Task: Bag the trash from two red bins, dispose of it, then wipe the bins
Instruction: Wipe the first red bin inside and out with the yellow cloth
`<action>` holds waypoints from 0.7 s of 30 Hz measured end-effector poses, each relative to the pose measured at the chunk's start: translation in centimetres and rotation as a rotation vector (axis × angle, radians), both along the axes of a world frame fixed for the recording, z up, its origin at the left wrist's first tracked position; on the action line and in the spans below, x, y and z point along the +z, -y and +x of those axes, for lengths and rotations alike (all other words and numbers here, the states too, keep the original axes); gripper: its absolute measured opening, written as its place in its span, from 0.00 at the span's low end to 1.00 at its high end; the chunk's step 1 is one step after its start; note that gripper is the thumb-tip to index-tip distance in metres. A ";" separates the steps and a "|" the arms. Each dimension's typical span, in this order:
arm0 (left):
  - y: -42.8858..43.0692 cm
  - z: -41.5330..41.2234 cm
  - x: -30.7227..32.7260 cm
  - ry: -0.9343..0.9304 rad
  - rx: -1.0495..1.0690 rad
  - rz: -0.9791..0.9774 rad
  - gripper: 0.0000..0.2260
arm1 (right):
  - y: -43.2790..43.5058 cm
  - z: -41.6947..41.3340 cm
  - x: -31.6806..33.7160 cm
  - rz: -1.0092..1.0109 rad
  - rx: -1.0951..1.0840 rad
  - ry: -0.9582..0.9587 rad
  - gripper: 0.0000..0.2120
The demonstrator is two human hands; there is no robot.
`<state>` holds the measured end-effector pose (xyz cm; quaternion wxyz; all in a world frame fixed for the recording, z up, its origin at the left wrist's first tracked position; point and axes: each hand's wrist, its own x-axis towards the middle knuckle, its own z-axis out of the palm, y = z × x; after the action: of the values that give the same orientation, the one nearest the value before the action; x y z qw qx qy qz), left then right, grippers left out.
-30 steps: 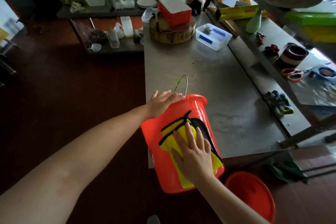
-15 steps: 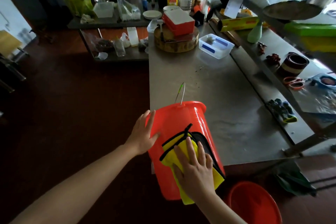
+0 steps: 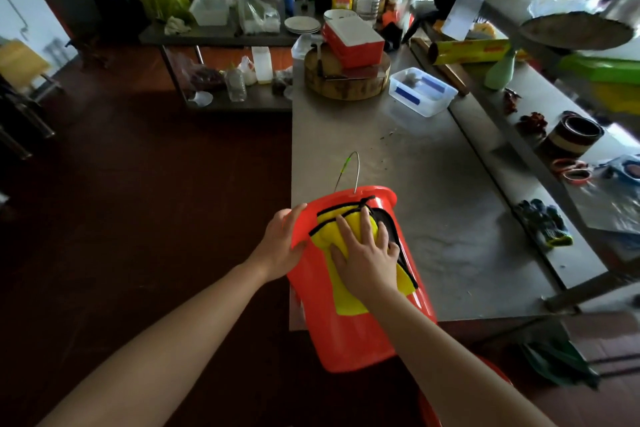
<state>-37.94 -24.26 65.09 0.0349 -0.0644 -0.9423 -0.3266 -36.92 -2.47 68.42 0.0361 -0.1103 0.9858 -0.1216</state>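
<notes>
Lying tilted on its side at the near edge of the steel table [image 3: 433, 184], the red bin [image 3: 349, 329] pointed its rim and wire handle [image 3: 350, 166] away. The left hand [image 3: 282, 246] cupped the bin's left wall, fingers spread. The right hand [image 3: 367, 253] pressed flat, fingers splayed, on a yellow cloth [image 3: 346, 298] (black-edged) against the bin's side.

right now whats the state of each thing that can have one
red bin: tipped on its side at the table edge, handle up
yellow cloth: pressed flat on the bin wall
right hand: open, flat on the cloth
left hand: open, bracing the bin
clear tub: lidless
</notes>
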 end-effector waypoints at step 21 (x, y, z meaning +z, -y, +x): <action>-1.4 -1.4 1.7 0.008 0.110 -0.469 0.34 | -5.6 8.6 -2.9 0.020 0.027 -0.125 0.30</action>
<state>-39.38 -22.83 66.75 0.0330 -0.0180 -0.9946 -0.0967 -28.36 3.14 65.55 -0.0226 -0.1306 0.9857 -0.1039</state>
